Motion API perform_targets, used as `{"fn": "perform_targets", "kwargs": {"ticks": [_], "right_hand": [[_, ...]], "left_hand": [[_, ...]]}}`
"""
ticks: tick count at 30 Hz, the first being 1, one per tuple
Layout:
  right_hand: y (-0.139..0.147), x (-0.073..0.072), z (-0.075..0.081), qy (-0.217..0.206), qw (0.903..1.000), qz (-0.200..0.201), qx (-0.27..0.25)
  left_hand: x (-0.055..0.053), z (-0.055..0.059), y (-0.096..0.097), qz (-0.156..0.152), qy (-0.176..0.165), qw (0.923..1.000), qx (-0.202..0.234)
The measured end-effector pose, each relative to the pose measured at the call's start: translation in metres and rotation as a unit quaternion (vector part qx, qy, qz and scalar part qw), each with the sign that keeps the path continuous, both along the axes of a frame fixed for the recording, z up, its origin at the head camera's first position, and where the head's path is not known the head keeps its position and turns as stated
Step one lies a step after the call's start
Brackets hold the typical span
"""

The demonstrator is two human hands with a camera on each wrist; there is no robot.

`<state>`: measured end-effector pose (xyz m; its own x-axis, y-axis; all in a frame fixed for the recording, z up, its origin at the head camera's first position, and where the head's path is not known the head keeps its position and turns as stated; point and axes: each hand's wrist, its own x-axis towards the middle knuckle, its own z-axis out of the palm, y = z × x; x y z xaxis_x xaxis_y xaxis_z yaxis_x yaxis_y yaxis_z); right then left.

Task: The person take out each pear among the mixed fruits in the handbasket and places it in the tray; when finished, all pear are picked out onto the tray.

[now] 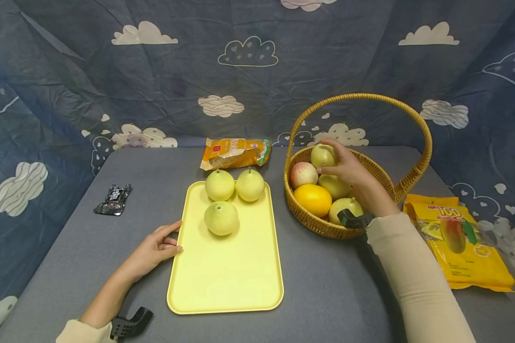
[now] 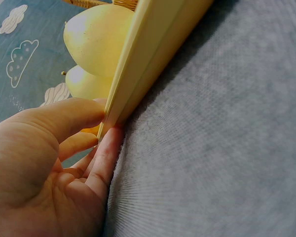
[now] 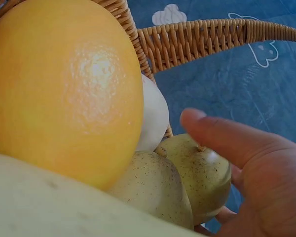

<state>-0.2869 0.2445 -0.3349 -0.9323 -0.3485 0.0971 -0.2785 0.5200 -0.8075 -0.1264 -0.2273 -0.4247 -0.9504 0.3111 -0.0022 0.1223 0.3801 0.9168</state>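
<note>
My left hand pinches the left rim of a yellow tray, thumb on top and fingers at the side, as the left wrist view shows. Three yellow-green pears stand toward the tray's far end. Over the wicker basket on the right, my right hand grips the rearmost pear, fingers around its far side. The right wrist view shows the thumb across the top of this pear, near its stem. A peach, an orange and more pears share the basket.
An orange snack bag lies behind the tray. Right of the basket is a yellow candy bag with a mango picture. A small black wrapper lies at the left. The basket's tall handle arches above the right hand.
</note>
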Motion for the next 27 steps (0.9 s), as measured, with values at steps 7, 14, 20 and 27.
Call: {"fn": "perform_targets", "kwargs": {"ticks": [7, 14, 20, 27], "right_hand": [[0.0005, 0.0003, -0.0045, 0.038, 0.9992, -0.007, -0.002], [-0.0006, -0.0048, -0.0077, 0.044, 0.9979, -0.041, 0.026], [-0.0014, -0.0067, -0.0089, 0.045, 0.9971, -0.047, 0.041], [-0.0025, -0.0058, -0.0083, 0.034, 0.9952, -0.091, 0.007]], "left_hand": [[-0.0004, -0.0007, 0.0005, -0.001, -0.004, 1.0, 0.001], [-0.0003, -0.0007, 0.0009, -0.001, -0.007, 1.0, 0.003], [-0.0007, -0.0008, 0.0004, -0.002, -0.005, 1.0, 0.004], [-0.001, -0.0012, 0.0, -0.001, -0.003, 1.0, 0.005]]}}
